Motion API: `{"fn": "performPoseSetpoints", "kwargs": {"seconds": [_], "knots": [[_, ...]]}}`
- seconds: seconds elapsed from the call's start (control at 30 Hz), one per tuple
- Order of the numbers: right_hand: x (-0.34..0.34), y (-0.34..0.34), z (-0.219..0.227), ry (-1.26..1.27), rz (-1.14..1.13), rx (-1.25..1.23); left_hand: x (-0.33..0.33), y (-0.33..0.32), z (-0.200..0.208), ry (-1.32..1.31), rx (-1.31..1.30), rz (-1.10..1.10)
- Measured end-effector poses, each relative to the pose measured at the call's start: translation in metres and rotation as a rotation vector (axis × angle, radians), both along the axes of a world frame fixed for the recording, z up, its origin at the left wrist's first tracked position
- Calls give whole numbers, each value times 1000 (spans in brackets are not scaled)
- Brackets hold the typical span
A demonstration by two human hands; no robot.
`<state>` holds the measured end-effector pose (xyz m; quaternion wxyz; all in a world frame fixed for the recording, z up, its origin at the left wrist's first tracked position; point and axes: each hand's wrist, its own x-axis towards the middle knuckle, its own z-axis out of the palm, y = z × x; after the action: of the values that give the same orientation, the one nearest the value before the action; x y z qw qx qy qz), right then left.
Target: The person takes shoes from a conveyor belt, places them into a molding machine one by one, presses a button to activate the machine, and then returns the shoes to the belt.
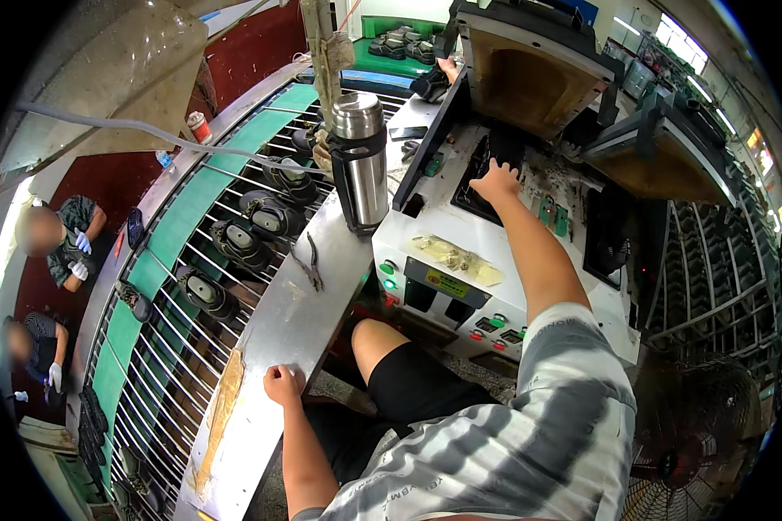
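Note:
My right hand [496, 182] reaches over the left bay of a white machine [521, 252]. Its fingers are spread over a dark recess, touching or just above a black item [500, 149], perhaps a shoe; the contact is too dark to make out. A lid with a brown inner face [530, 82] stands raised behind it. My left hand [283, 385] rests curled at the edge of a metal bench [291, 334], with nothing showing in it. Pliers [308, 262] lie farther along the bench, near a steel thermos [359, 165].
Several dark shoes [207, 293] sit on a roller conveyor [174, 365] to my left. Two people [74, 239] stand beyond it. A second raised lid [665, 156] hangs at the right, above another bay. A fan [682, 451] stands low right. Another person's hand [448, 69] holds a shoe behind the machine.

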<state>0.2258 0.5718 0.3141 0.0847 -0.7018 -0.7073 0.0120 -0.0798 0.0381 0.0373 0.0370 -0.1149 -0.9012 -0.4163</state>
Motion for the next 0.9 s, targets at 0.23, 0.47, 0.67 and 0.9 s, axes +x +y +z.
{"fn": "performPoseSetpoints", "kwargs": {"seconds": [0.23, 0.47, 0.67, 0.9], "knots": [[5, 4, 8, -28, 65, -59, 4, -1, 3, -7, 2, 6], [14, 20, 11, -229, 324, -109, 6, 11, 6, -51, -113, 52], [95, -32, -27, 308, 537, 374, 56, 102, -6, -250, 213, -220], [273, -63, -25, 115, 184, 594, 149, 271, 60, -1061, 838, -556]]}}
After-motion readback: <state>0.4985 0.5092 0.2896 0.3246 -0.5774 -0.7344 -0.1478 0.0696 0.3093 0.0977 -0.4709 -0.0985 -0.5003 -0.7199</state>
